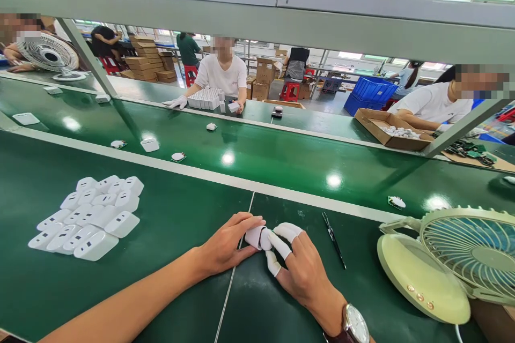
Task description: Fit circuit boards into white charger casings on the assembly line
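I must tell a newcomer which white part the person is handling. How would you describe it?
On the near green bench, look where the person's two hands meet at the thin white seam. The left hand and the right hand, with white-capped fingers, pinch one small white part. Unlike the white chargers grouped far to the left, it is alone and held.

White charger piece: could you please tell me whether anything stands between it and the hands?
Nothing visible does: the left hand and the right hand both hold the white charger piece, the right through white finger cots.
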The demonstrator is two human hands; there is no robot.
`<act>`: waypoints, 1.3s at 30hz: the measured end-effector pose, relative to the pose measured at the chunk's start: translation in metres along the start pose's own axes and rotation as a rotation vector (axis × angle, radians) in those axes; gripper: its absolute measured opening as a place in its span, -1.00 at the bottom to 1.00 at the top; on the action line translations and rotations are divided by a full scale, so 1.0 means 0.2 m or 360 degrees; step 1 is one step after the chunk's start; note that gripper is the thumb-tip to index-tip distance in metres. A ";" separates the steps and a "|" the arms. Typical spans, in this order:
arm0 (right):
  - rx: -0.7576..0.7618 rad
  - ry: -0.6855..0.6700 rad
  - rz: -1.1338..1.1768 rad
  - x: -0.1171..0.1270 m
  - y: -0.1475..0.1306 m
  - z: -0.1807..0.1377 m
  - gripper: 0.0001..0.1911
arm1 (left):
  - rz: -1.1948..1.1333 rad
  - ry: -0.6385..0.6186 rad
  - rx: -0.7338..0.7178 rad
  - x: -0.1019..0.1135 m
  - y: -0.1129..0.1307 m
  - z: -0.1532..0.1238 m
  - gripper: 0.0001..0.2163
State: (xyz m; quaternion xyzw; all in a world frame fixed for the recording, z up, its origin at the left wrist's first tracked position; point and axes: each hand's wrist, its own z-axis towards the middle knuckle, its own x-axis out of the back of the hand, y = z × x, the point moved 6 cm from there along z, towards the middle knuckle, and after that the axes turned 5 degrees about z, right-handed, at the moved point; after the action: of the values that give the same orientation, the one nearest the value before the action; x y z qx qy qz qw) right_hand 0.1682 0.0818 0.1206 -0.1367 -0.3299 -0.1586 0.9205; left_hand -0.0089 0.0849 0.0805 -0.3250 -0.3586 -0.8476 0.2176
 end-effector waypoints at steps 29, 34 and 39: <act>-0.0211 -0.0271 0.0476 -0.10 0.07 -0.10 -0.51 | -0.0406 -0.0054 -0.0036 0.00 0.04 0.02 -0.83; -0.0162 -0.0164 0.0477 -0.09 0.08 -0.10 -0.59 | -0.0159 -0.0019 -0.0178 0.02 0.08 0.02 -0.87; -0.0152 -0.0246 0.0462 -0.10 0.08 -0.10 -0.60 | -0.0283 0.0001 -0.0129 0.01 0.08 0.01 -0.88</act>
State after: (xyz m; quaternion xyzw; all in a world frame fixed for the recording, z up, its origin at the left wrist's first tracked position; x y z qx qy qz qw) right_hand 0.1706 0.0930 0.0910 -0.2381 -0.3685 -0.0286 0.8981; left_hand 0.0005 0.0748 0.0901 -0.3001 -0.3513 -0.8775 0.1283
